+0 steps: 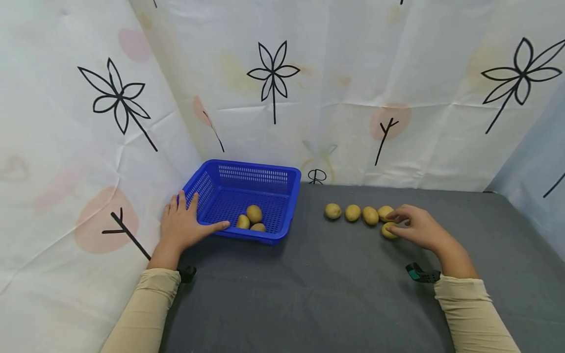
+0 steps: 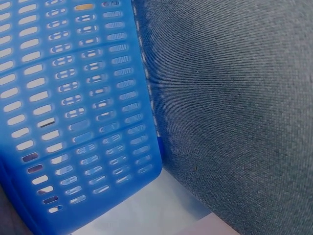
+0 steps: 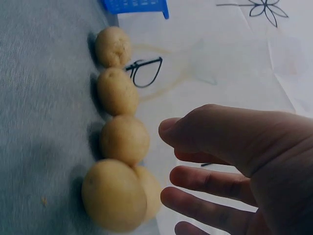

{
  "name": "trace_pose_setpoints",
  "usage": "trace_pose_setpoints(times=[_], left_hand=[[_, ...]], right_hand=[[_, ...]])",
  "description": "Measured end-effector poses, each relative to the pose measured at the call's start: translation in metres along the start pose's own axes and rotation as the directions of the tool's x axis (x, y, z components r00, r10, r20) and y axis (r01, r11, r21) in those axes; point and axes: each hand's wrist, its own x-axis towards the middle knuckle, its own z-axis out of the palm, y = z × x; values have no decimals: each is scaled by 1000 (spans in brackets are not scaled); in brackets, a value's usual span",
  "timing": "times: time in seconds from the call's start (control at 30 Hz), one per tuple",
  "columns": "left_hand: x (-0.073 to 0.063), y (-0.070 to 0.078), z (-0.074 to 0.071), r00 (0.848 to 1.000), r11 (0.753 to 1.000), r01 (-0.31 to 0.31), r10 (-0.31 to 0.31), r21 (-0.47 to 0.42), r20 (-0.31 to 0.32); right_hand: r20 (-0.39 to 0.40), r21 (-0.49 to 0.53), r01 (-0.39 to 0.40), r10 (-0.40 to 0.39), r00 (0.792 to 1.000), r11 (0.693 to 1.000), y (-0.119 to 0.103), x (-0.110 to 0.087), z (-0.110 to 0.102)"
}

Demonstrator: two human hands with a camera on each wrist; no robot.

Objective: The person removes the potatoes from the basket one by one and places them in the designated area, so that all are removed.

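Observation:
A blue perforated plastic basket [image 1: 234, 198] stands at the left of the table, with three potatoes [image 1: 254, 214] inside near its front wall. My left hand [image 1: 181, 226] rests on the basket's front left corner, fingers spread and thumb along the front rim. In the left wrist view the slotted basket wall [image 2: 73, 98] fills the left side. On the right lie several potatoes [image 1: 352, 213], roughly in a row, one of them [image 1: 388, 231] nearer to me. Over that end hovers my right hand [image 1: 421, 228]; in the right wrist view its loosely bent fingers [image 3: 210, 183] are apart from the potatoes.
A dark grey cloth [image 1: 309, 299] covers the table. Pale sheets with flower drawings [image 1: 353, 73] hang behind it and along the left side. Each wrist wears a dark strap [image 1: 422, 274].

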Motion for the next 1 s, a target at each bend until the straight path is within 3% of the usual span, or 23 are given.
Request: trace_pose_setpoints(times=[0.6, 1.0], left_hand=[[-1, 1, -1, 1000, 1000, 1, -1, 6, -5], [-2, 1, -1, 1000, 1000, -5, 5, 24, -12]], right_hand=[[-47, 44, 186, -184, 982, 982, -47, 38, 23], [-17, 157, 263, -263, 965, 952, -102, 82, 49]])
